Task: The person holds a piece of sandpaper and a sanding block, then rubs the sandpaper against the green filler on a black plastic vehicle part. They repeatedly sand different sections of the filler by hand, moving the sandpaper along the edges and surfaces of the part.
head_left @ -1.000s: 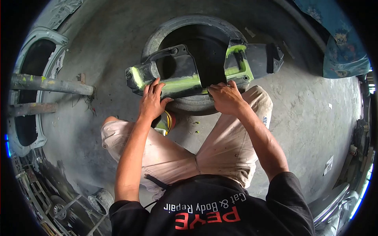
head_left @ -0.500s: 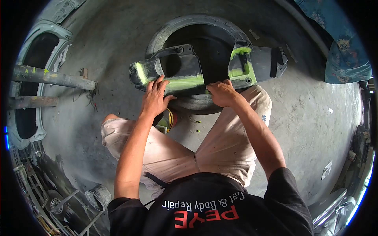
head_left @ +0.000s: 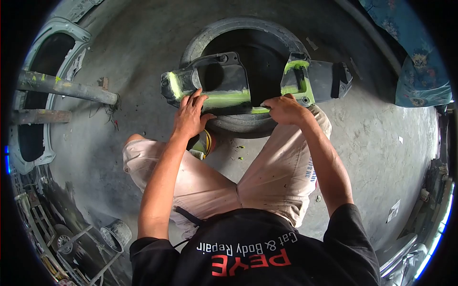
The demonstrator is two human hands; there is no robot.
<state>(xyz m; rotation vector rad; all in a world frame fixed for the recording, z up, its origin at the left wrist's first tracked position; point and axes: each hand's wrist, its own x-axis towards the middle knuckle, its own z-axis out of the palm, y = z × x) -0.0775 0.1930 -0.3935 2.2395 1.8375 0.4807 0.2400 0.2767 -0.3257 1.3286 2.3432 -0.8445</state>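
Note:
A dark car trim panel (head_left: 224, 78) with yellow-green filler patches lies across a tire (head_left: 200, 45). It has a round hole at its left and a wide gap near its middle. My left hand (head_left: 190, 119) grips the near edge at the left, fingers spread over the green face and thumb apart at the rim. At the narrow green strip below the gap is my right hand (head_left: 288, 110), fingers curled together and tips against the strip. Whatever those fingers pinch is mostly hidden.
A round yellow-rimmed item (head_left: 206, 143) is beside my left leg. Two metal posts (head_left: 71, 88) and a pale vehicle door (head_left: 47, 157) are at left, a bucket (head_left: 116, 234) at lower left. Floral cloth (head_left: 420, 76) hangs at right.
My right hand has slid a little to the right along the green strip. My left hand keeps its hold, and the whole view has shifted slightly.

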